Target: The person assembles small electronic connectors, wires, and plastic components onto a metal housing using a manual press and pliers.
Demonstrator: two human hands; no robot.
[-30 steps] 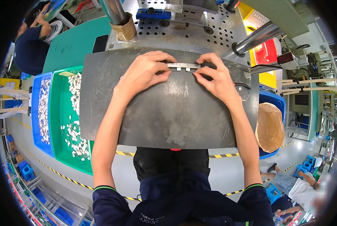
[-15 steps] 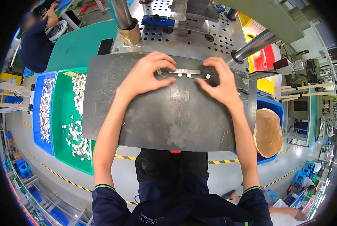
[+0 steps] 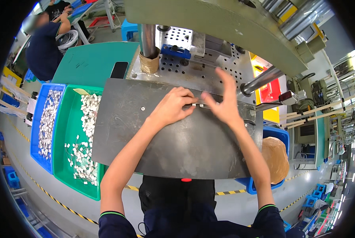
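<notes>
A dark grey metal bench plate is set before a perforated steel press bed, within easy reach. Two bins are placed at its left for picking: one green plastic bin, one blue plastic bin, both holding small white parts. One short white strip of parts lies at the plate's far edge, pinned by the curled left hand; the right hand is spread open, holding nothing.

Bare forearms, dark navy short sleeves edged with thin green cuff stripes, dark trousers below.
</notes>
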